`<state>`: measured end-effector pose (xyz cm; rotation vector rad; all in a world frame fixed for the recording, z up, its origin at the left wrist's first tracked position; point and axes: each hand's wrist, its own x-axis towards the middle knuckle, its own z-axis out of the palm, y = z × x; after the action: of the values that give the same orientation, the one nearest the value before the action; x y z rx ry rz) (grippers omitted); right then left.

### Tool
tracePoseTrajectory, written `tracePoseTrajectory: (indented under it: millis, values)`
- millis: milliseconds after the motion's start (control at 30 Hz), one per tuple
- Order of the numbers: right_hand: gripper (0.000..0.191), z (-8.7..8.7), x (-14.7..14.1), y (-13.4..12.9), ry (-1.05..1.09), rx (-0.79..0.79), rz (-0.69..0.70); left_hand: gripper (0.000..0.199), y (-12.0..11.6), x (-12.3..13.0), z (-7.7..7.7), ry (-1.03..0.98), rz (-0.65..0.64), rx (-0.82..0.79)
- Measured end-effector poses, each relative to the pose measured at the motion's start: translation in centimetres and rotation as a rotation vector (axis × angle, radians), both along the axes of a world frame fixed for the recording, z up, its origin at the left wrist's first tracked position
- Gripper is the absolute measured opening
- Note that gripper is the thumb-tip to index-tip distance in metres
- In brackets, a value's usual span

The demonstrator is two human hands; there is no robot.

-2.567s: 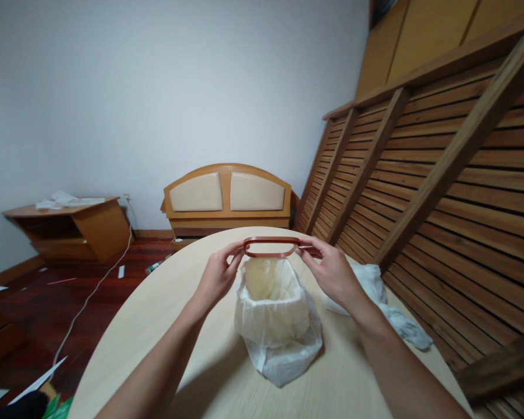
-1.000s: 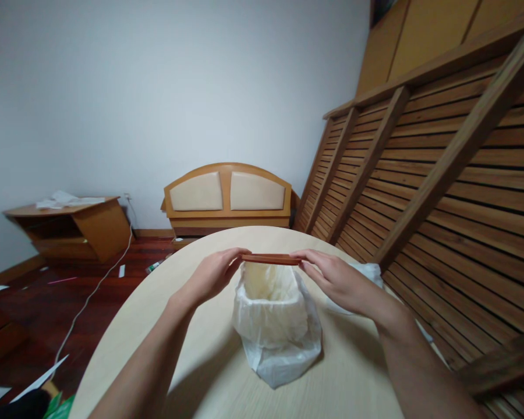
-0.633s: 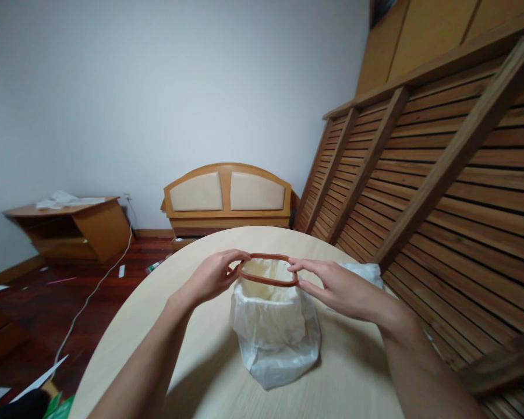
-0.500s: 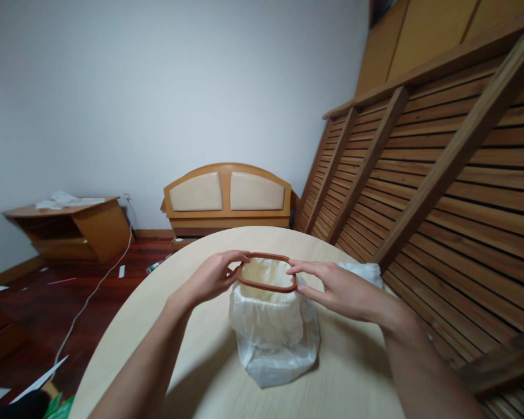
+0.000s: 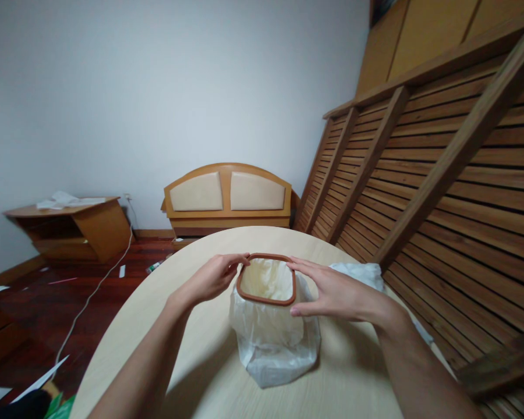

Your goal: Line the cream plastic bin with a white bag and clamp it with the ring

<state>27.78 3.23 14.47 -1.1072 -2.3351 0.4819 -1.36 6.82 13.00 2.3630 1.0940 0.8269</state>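
Observation:
A bin lined with a translucent white bag [image 5: 273,343] stands on the round pale table [image 5: 201,372]. A brown rectangular rim ring [image 5: 266,301] with rounded corners rests around its mouth, over the bag. My left hand [image 5: 213,278] pinches the ring at its back left corner, thumb partly hidden. My right hand [image 5: 332,291] touches the back right corner with its fingertips, its thumb spread apart near the front right of the bin. The bag hangs loosely down the outside of the bin onto the table.
More white plastic [image 5: 360,273] lies at the table's right back edge. A slatted wooden frame [image 5: 419,192] leans along the right. Beyond the table are a headboard [image 5: 227,189] and a low cabinet [image 5: 87,233] with papers on top.
The ring's front edge has tilted down, low against the front of the bin. My right thumb has come off the ring and moved down; my left hand has shifted slightly.

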Motion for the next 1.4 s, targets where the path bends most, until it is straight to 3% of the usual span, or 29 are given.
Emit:
tracePoseTrajectory:
  millis: [200,467,733,1067,1267,1400]
  values:
    - [0.065,-0.3,-0.2,0.1,0.009,0.024,-0.009,0.031,-0.1,0.4,-0.4,-0.036,0.046,-0.052]
    - [0.071,-0.8,-0.6,0.4,0.041,0.038,0.001,0.034,0.6,0.6,-1.4,-0.074,0.104,-0.055]
    - [0.075,-0.6,-1.1,0.3,0.055,0.021,0.028,0.036,1.0,0.9,-2.3,-0.136,0.08,-0.041]
    - [0.08,-1.9,-0.7,1.0,0.003,0.014,-0.017,0.038,0.7,1.7,-1.7,-0.269,0.032,-0.193]
    - [0.077,-2.0,-0.7,1.1,0.026,0.004,0.008,0.04,1.0,1.9,-2.4,-0.298,0.168,-0.182]
    - [0.09,-1.5,-1.0,1.0,-0.011,-0.012,0.025,0.047,1.1,2.0,-2.5,-0.315,0.157,-0.247]
